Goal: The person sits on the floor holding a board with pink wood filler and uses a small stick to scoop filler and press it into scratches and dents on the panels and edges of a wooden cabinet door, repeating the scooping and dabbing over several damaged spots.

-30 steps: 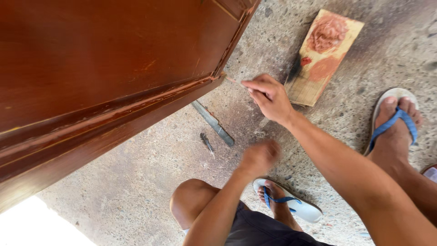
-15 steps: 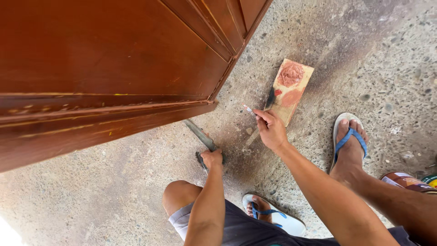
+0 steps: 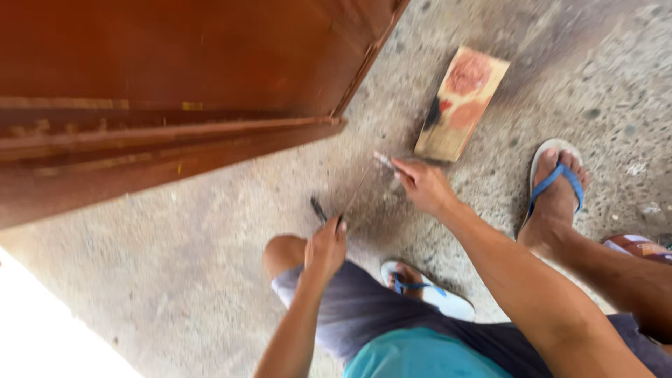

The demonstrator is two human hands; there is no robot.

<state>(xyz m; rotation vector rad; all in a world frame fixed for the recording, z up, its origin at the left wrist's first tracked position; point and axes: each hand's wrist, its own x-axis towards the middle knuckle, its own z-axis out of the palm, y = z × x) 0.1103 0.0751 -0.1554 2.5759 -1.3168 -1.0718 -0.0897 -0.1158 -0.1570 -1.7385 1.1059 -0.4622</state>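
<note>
Two hands are out over the rough grey floor (image 3: 175, 280). The left hand (image 3: 325, 248) is low, just above the person's bent knee. Its fingers (image 3: 339, 227) are curled shut around a dark, thin tool (image 3: 320, 209). Only the tip of the tool sticks out past the fingers, and it points up and to the left, toward the big brown wooden door (image 3: 175, 77). The picture is blurry, so it is hard to say what kind of tool it is.

The right hand (image 3: 423, 185) is higher up and further out. Its fingers (image 3: 404, 168) are pinched shut on a small, pale thing (image 3: 383, 159) that pokes out to the left. It is too blurry to tell what it is. A very thin line seems to run from this hand down toward the left hand.

Just past the right hand lies a flat wooden block (image 3: 462, 101) with red stains on it. It is near the fingers but not touching them.

One foot in a blue flip-flop (image 3: 554, 183) stands to the right. Another flip-flop (image 3: 427, 294) sits under the bent leg.
</note>
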